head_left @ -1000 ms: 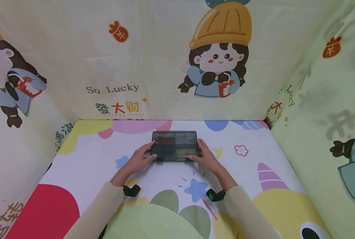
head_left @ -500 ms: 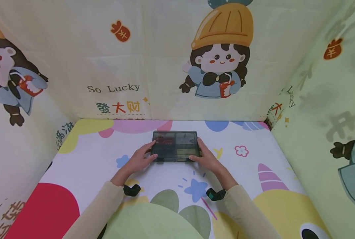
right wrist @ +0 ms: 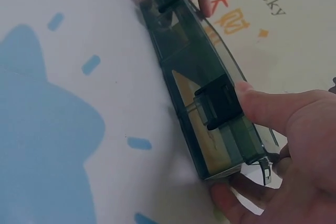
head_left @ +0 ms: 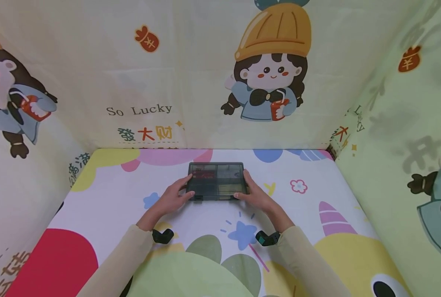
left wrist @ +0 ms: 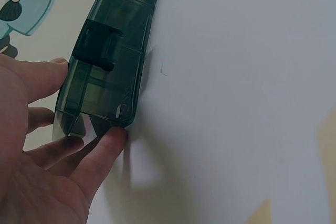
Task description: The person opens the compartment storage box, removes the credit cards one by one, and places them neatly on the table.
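Note:
A dark, see-through compartment box [head_left: 218,181] with a lid is at the middle of the table's far half. My left hand [head_left: 173,197] grips its left end, thumb at the near edge and fingers along the side. At the opposite end, my right hand [head_left: 256,194] holds it the same way. A black latch [left wrist: 97,45] shows on the front side in the left wrist view, and another latch [right wrist: 218,102] in the right wrist view. Through the lid I see a reddish item [head_left: 204,174] and a tan one [head_left: 231,189]. Both hands' fingertips reach the box's lower edge.
The table [head_left: 287,214] has a white cover printed with bright cartoon shapes. Behind it rises a cream cloth wall [head_left: 198,82] with printed figures, and a side wall [head_left: 383,136] stands at the right. Dark wrist devices [head_left: 163,236] sit at both cuffs.

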`<state>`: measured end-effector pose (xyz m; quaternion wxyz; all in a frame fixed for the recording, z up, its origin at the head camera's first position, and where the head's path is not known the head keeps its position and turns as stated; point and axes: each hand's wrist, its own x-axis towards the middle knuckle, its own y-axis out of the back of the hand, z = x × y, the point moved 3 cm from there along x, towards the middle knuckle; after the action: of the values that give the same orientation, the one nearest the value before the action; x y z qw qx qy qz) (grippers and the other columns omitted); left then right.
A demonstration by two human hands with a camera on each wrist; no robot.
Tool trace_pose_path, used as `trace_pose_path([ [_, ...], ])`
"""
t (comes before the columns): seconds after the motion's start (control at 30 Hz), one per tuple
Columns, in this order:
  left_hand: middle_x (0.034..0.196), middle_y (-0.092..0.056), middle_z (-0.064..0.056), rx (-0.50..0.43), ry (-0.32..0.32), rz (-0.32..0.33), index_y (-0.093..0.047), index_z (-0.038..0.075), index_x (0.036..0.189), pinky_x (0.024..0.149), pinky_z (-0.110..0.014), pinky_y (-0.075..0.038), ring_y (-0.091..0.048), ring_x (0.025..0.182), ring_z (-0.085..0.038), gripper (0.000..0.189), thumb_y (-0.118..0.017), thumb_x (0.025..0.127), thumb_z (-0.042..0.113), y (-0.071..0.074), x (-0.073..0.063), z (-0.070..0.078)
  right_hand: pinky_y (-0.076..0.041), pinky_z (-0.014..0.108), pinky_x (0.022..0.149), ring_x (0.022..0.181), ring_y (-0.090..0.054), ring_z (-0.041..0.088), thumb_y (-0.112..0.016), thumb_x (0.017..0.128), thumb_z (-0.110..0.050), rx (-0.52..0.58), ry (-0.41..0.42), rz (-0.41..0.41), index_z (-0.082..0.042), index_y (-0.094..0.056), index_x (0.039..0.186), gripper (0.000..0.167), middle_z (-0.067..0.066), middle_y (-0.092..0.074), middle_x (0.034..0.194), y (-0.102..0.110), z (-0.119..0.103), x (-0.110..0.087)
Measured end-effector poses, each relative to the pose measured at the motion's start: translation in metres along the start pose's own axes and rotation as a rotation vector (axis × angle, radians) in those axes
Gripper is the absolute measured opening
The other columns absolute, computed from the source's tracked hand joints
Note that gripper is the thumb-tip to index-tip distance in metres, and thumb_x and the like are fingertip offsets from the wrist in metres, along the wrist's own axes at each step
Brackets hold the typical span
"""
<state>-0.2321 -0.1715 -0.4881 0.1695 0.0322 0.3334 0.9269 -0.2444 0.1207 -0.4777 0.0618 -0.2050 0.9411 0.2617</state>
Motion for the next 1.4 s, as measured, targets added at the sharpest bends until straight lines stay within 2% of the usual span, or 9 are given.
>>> trace_pose_path([
  [0.27, 0.157, -0.027, -0.019, 0.005, -0.006, 0.003, -0.022, 0.014, 0.155, 0.098, -0.048, -0.052, -0.043, 0.135, -0.042, 0.067, -0.055, 0.099, 0.029, 0.001, -0.002, -0.001, -0.002, 0.054, 0.123, 0.151, 0.014, 0.026, -0.063, 0.094, -0.019, -0.001, 0.022, -0.052, -0.011, 0.013, 0.155, 0.097, 0.007, 0.017, 0.163, -0.001, 0.0, 0.004],
  [0.5, 0.157, -0.027, -0.02, 0.015, -0.027, 0.003, -0.022, 0.013, 0.155, 0.099, -0.05, -0.051, -0.043, 0.135, -0.043, 0.066, -0.054, 0.1, 0.028, 0.006, -0.003, -0.003, -0.023, 0.048, 0.121, 0.151, -0.005, 0.03, -0.08, 0.077, -0.007, -0.34, 0.128, -0.019, -0.006, 0.015, 0.153, 0.122, 0.013, 0.011, 0.163, -0.008, 0.006, 0.005],
  [0.73, 0.159, -0.024, -0.018, 0.0, -0.012, -0.009, -0.02, 0.015, 0.156, 0.102, -0.053, -0.047, -0.041, 0.137, -0.043, 0.066, -0.053, 0.1, 0.031, 0.007, 0.0, -0.001, -0.014, 0.051, 0.123, 0.152, 0.002, 0.031, -0.082, 0.074, -0.005, -0.28, 0.148, -0.037, -0.005, 0.014, 0.153, 0.125, 0.015, 0.013, 0.163, -0.003, 0.005, 0.003],
  [0.93, 0.158, -0.025, -0.019, 0.002, -0.024, 0.006, -0.021, 0.014, 0.155, 0.103, -0.054, -0.047, -0.042, 0.136, -0.043, 0.066, -0.053, 0.1, 0.031, 0.004, -0.001, -0.002, -0.011, 0.05, 0.124, 0.152, 0.007, 0.026, -0.087, 0.071, -0.022, -0.236, 0.104, -0.069, -0.013, 0.016, 0.154, 0.133, 0.009, 0.016, 0.163, 0.001, 0.008, 0.005],
  [1.0, 0.159, -0.025, -0.018, 0.002, -0.017, 0.005, -0.021, 0.014, 0.155, 0.103, -0.053, -0.047, -0.041, 0.136, -0.042, 0.066, -0.053, 0.1, 0.031, 0.003, -0.001, -0.002, -0.014, 0.049, 0.124, 0.152, 0.003, 0.024, -0.084, 0.075, -0.029, -0.23, 0.072, -0.063, -0.019, 0.014, 0.155, 0.127, 0.005, 0.012, 0.164, 0.003, 0.011, 0.005],
  [1.17, 0.16, -0.024, -0.016, 0.001, -0.001, 0.003, -0.021, 0.015, 0.155, 0.104, -0.052, -0.047, -0.041, 0.137, -0.04, 0.067, -0.054, 0.1, 0.032, 0.0, -0.001, -0.001, -0.019, 0.055, 0.121, 0.152, -0.008, 0.03, -0.075, 0.083, -0.04, -0.182, 0.025, -0.021, -0.025, 0.003, 0.157, 0.108, 0.003, -0.001, 0.165, 0.009, 0.015, 0.005],
  [1.4, 0.16, -0.024, -0.016, -0.001, 0.004, 0.017, -0.022, 0.014, 0.155, 0.102, -0.052, -0.048, -0.041, 0.137, -0.04, 0.067, -0.054, 0.099, 0.032, -0.002, -0.003, 0.0, -0.017, 0.056, 0.121, 0.152, -0.009, 0.031, -0.074, 0.084, -0.041, -0.157, -0.003, -0.002, -0.024, -0.003, 0.157, 0.103, 0.005, -0.007, 0.165, 0.013, 0.012, 0.005],
])
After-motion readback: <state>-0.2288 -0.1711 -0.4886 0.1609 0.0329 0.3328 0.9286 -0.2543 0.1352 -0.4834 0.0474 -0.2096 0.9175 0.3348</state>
